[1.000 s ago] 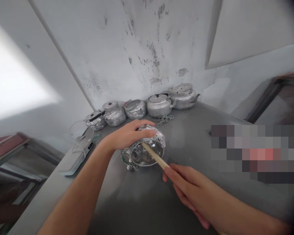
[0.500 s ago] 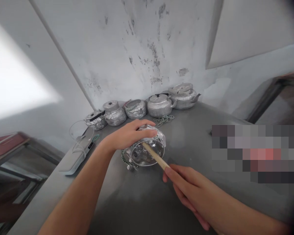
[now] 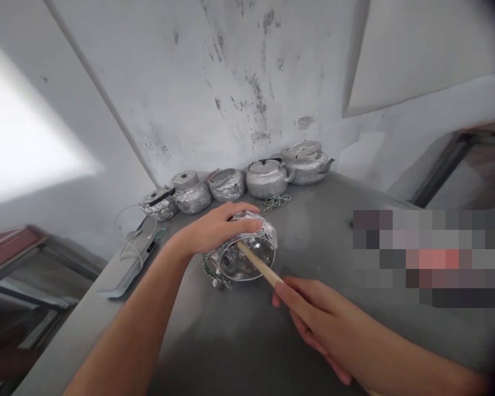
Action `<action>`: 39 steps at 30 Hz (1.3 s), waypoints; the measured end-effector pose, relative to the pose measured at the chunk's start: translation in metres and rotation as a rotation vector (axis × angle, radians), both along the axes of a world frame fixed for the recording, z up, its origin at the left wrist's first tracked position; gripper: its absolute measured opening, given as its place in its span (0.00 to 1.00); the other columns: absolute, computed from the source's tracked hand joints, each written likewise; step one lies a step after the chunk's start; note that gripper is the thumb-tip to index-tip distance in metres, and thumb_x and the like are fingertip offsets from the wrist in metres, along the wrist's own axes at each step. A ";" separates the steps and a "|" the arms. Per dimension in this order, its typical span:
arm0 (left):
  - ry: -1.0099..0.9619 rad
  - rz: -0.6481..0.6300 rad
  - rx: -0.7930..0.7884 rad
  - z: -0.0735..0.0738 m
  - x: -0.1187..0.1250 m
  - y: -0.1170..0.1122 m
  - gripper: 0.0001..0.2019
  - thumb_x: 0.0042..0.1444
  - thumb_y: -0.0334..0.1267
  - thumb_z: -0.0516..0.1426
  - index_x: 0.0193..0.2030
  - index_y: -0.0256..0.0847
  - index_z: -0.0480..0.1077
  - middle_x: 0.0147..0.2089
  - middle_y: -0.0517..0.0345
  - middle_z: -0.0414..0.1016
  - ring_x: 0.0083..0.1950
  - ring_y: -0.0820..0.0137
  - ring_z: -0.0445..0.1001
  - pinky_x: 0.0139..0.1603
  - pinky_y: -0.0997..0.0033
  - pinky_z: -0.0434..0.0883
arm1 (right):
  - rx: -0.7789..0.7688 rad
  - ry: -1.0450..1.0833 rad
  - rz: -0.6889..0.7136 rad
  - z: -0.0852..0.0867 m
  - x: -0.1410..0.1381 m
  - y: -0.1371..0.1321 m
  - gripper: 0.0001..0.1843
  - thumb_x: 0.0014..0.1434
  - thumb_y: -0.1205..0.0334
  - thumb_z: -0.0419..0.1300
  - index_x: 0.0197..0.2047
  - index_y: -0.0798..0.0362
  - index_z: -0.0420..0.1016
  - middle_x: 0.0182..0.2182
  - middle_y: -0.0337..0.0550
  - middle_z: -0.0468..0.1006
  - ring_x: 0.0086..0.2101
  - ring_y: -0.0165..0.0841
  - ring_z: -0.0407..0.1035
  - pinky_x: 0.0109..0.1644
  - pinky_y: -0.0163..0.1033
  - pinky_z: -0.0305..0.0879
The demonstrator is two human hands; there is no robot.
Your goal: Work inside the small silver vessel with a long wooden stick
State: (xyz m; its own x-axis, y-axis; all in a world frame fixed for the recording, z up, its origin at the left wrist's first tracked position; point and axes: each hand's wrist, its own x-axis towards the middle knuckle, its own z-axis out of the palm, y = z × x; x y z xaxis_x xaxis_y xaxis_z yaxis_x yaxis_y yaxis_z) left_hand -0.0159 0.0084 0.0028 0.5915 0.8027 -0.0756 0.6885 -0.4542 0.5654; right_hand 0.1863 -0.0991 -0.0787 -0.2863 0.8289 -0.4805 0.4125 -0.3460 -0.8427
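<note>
A silvery metal pot (image 3: 247, 267) lies on its side, its round open mouth facing me. My left hand (image 3: 225, 225) is closed over its upper side, thumb near the rim. In my right hand (image 3: 309, 302) is a pale wooden stick (image 3: 259, 260), gripped between thumb and fingers. The stick's far end reaches into the pot's mouth; its tip is hidden inside. A dark green and white cord (image 3: 209, 268) hangs at the pot's left side. Behind the pot, a similar patterned cord (image 3: 275, 203) lies coiled on the table.
Along the wall stand several dented silvery kettles and pots, among them a lidded kettle (image 3: 266, 179). A flat pale device (image 3: 126, 269) with a white cable lies at the left edge of the grey table (image 3: 214, 352). A blurred-out patch covers the right side.
The whole view has shifted very slightly. Both hands, the pot and the stick keep nearly the same positions relative to one another.
</note>
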 end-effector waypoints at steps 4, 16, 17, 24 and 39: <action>0.003 -0.006 0.005 0.000 -0.001 -0.001 0.24 0.66 0.59 0.51 0.65 0.57 0.65 0.70 0.64 0.62 0.69 0.52 0.60 0.64 0.58 0.62 | -0.006 0.008 -0.011 -0.001 0.001 0.000 0.19 0.73 0.52 0.42 0.48 0.53 0.69 0.19 0.28 0.60 0.14 0.22 0.51 0.13 0.24 0.55; 0.014 -0.008 0.014 -0.001 0.001 0.000 0.28 0.65 0.63 0.50 0.66 0.56 0.65 0.70 0.62 0.61 0.69 0.51 0.60 0.64 0.57 0.62 | -0.004 0.027 -0.027 -0.002 0.001 0.000 0.19 0.73 0.51 0.42 0.48 0.53 0.68 0.20 0.28 0.60 0.15 0.23 0.51 0.12 0.24 0.55; 0.017 -0.002 0.011 -0.001 0.001 0.000 0.28 0.65 0.64 0.50 0.66 0.56 0.65 0.70 0.63 0.61 0.69 0.51 0.60 0.64 0.57 0.62 | -0.013 0.020 -0.016 -0.002 0.001 0.001 0.20 0.73 0.51 0.42 0.47 0.53 0.69 0.19 0.28 0.59 0.15 0.22 0.51 0.12 0.24 0.54; 0.003 0.005 0.000 0.001 0.000 -0.002 0.25 0.66 0.62 0.51 0.65 0.58 0.65 0.70 0.64 0.61 0.69 0.53 0.60 0.65 0.57 0.61 | -0.003 0.021 -0.010 -0.002 0.000 -0.001 0.18 0.72 0.50 0.44 0.47 0.52 0.70 0.18 0.28 0.59 0.14 0.23 0.50 0.12 0.24 0.53; 0.030 -0.004 0.031 0.001 0.002 -0.001 0.30 0.64 0.66 0.49 0.66 0.55 0.65 0.70 0.61 0.62 0.69 0.51 0.61 0.65 0.56 0.62 | -0.059 0.042 -0.011 0.003 0.000 0.000 0.21 0.74 0.52 0.38 0.48 0.54 0.67 0.18 0.26 0.59 0.12 0.21 0.50 0.12 0.25 0.51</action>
State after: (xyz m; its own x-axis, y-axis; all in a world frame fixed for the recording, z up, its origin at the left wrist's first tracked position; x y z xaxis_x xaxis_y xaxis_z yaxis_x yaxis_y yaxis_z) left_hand -0.0143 0.0073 0.0042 0.5929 0.8023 -0.0688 0.7031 -0.4742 0.5299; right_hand 0.1867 -0.0986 -0.0761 -0.2987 0.8024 -0.5167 0.3730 -0.4002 -0.8371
